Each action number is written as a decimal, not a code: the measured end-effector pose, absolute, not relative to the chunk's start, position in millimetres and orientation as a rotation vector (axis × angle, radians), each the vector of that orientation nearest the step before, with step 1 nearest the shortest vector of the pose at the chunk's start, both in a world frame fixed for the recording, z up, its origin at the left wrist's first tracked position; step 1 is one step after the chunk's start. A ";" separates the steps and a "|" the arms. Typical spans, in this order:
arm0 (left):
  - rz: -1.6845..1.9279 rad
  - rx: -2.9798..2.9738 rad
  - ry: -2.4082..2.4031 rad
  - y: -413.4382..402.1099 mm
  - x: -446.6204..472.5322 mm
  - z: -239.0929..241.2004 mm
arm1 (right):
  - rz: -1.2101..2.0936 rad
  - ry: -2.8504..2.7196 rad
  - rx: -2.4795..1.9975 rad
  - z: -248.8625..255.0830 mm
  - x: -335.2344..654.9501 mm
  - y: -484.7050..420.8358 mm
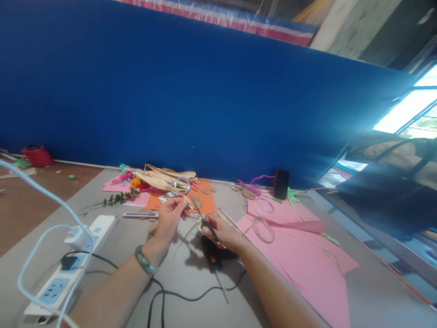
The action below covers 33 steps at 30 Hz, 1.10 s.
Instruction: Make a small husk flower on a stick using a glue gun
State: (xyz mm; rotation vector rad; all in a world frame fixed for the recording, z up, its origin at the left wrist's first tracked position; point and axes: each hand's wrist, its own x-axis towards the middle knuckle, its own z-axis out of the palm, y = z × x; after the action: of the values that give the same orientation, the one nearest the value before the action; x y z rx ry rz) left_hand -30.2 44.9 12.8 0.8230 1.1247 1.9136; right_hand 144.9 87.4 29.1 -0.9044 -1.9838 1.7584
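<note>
My left hand (170,217), with a green bangle on its wrist, pinches a thin pale strip (186,200) above the grey table (191,278). My right hand (221,232) is closed on a pair of scissors (201,214), whose blades point up toward the strip at my left fingertips. Thin green strands hang down between the two hands. A black glue gun (213,257) lies on the table just under my right hand.
A white power strip (68,269) with plugs and cables lies at the left. An orange sheet (205,200) with dried leaves, pompoms and card discs lies behind my hands. Pink paper (307,259) with clear rings spreads to the right. A dark phone (281,183) leans on the blue wall.
</note>
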 end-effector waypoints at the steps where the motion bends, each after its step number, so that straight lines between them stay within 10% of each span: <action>1: 1.899 0.839 1.112 44.7 -30.0 12.8 | 1.767 -1.987 -0.896 29.7 145.7 87.7; 33: 1.759 0.946 1.081 40.6 -26.8 17.8 | 1.732 -2.003 -0.941 26.2 144.1 88.3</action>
State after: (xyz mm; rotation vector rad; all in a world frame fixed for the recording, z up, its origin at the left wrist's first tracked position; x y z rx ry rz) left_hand -26.8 40.6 17.8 0.9455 1.0810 1.7589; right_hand 144.1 88.3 26.2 -0.9412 -2.0031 1.7318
